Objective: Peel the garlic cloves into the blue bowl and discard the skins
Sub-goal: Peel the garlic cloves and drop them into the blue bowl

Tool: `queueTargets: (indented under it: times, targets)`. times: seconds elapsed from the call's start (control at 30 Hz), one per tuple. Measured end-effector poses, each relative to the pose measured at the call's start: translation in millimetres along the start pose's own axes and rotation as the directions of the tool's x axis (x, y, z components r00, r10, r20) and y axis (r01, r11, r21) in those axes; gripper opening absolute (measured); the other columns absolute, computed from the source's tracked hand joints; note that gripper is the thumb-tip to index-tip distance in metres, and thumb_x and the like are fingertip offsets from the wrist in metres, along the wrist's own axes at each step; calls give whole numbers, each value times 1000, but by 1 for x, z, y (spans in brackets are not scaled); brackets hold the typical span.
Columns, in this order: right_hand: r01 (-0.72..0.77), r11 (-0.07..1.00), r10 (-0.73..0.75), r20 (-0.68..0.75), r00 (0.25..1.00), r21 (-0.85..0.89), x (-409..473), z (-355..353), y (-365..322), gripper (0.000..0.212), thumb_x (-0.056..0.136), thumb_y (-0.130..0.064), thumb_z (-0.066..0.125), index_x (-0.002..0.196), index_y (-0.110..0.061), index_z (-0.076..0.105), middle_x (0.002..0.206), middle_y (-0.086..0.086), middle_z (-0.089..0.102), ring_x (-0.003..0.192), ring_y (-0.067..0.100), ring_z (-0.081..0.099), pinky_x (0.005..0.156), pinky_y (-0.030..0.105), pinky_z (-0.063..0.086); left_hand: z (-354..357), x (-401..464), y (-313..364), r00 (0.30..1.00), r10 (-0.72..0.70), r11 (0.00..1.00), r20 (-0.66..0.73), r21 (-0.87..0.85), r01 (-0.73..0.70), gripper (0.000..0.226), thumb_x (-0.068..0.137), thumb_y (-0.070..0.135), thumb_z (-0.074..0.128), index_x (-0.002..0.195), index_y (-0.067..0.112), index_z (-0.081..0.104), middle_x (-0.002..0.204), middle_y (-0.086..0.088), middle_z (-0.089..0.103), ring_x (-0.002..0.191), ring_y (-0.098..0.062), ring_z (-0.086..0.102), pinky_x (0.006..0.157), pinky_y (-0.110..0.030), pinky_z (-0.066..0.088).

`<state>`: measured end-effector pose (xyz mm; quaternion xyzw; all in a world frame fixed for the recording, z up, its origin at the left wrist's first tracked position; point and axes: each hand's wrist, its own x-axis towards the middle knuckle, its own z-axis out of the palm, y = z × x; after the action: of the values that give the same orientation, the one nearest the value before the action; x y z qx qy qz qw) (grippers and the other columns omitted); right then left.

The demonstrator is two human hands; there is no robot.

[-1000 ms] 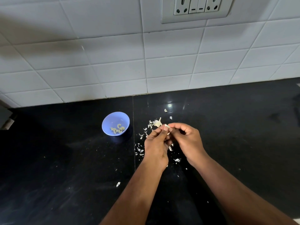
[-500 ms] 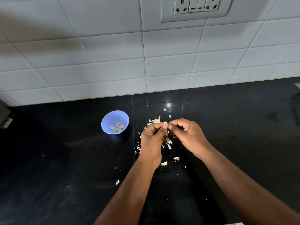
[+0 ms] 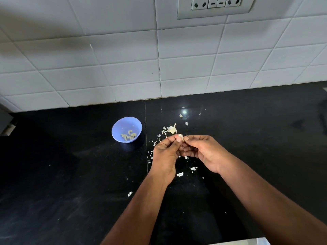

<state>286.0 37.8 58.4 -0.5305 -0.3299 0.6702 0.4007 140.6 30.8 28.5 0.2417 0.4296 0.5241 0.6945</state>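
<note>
A small blue bowl [image 3: 118,127] stands on the black counter [image 3: 70,174], left of my hands, with several peeled garlic cloves [image 3: 128,135] inside. My left hand [image 3: 165,156] and my right hand [image 3: 205,152] meet above the counter, and both pinch one garlic clove [image 3: 180,137] between their fingertips. Just behind the hands lies the rest of the garlic bulb [image 3: 172,129]. White skin flakes [image 3: 180,174] are scattered on the counter around and under my hands.
A white tiled wall [image 3: 159,64] closes the back of the counter, with a socket panel [image 3: 215,7] high on it. A grey object [image 3: 5,121] shows at the far left edge. One stray skin flake [image 3: 129,193] lies nearer to me.
Both hands keep pinching the clove and have barely moved. A larger skin flake now lies on the counter below the hands, where none lay a second ago.
</note>
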Motion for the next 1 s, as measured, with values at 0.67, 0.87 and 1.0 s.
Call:
queueTargets:
  times: [0.67,0.87,1.0]
  targets:
    - [176,954,-211,-125,970,-245,-5,21,16,22,105,-25,62,96,-7,70,76,4,70,67,11,64,59,20,49,0,-2,-4,995,-83,995,-61,-56,80,11,99,9,69,104,6,79,85,-4,71,69,-10,57,61,-23,50]
    - [64,991,-77,-107,991,-115,-2,26,14,23,107,-23,59,87,-15,70,68,1,65,58,11,58,58,25,40,-1,-8,-3,997,-52,997,-60,-52,48,21,100,7,68,87,14,83,78,-5,67,67,-11,55,60,-22,48]
    - [40,998,-47,-135,990,-57,-2,31,16,26,106,-22,61,82,-15,69,68,2,66,58,13,58,56,24,41,-3,-9,-4,994,-53,998,-96,-30,51,17,101,8,68,91,11,81,77,-5,67,67,-12,55,59,-23,48]
